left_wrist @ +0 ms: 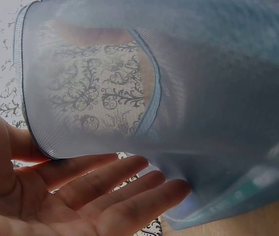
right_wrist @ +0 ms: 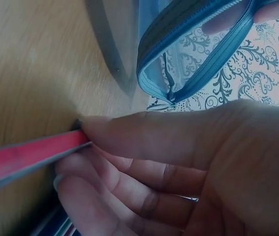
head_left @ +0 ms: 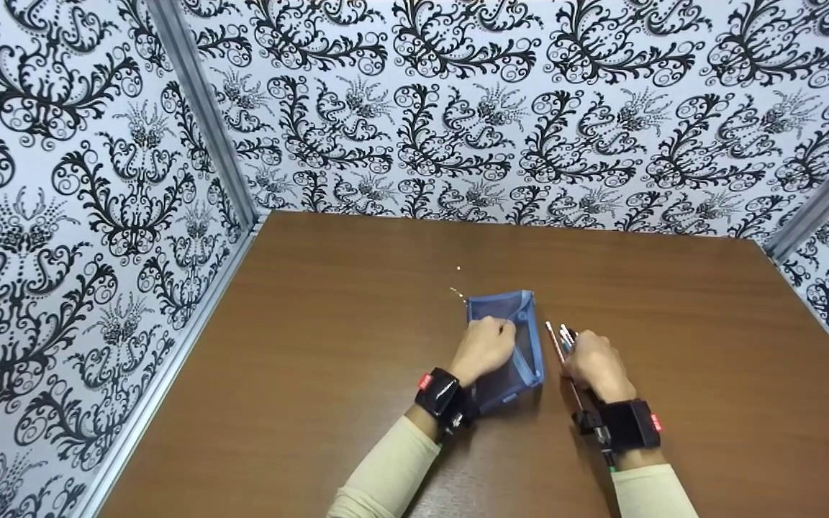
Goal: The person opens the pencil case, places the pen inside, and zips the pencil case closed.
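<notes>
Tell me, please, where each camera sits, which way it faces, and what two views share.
Head: on the head, looking forward and down at the table; left hand, right hand, sleeved forearms show.
Left wrist: worn there, facing the blue pouch; left hand shows.
Right wrist: worn there, facing the red stick; right hand shows close, left hand partly, behind.
Both wrist views share pouch and patterned wall.

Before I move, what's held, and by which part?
Left hand: blue pouch, by one side near its opening. Right hand: red stick, pinched partway along; whether nearby pens are held, unclear.
</notes>
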Demonstrator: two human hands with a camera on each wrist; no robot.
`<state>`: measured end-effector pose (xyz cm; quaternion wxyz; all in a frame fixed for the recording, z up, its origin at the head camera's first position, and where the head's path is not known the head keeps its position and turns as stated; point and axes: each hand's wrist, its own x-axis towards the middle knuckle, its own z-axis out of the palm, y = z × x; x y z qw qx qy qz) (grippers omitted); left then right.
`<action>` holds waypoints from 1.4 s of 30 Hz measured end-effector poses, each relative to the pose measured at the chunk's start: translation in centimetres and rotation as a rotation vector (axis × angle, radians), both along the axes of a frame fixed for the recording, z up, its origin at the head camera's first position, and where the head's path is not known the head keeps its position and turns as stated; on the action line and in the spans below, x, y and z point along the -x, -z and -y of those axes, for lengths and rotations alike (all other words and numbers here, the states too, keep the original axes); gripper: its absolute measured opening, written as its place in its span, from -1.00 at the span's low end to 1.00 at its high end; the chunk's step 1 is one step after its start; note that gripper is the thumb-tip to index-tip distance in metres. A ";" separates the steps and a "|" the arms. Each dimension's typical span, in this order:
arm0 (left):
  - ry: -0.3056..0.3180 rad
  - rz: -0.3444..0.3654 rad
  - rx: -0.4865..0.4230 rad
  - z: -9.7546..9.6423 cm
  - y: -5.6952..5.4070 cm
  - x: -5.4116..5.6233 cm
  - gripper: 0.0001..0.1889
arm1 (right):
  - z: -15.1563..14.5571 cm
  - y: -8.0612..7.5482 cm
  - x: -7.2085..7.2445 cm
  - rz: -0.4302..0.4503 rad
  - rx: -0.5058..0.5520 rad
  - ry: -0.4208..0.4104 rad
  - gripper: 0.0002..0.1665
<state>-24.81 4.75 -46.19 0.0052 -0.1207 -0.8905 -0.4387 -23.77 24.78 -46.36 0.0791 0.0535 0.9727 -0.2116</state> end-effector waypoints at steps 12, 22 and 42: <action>0.005 0.007 -0.010 0.0 -0.1 0.0 -0.52 | 0.0 -0.1 0.2 0.036 0.026 0.020 -0.78; 0.000 0.007 -0.025 -0.1 0.0 0.0 -0.51 | -0.2 -0.5 0.2 0.006 0.057 0.020 -0.74; 0.013 0.035 -0.032 0.0 0.0 -0.1 -0.52 | 0.1 -0.5 0.4 -0.037 0.221 0.067 -0.79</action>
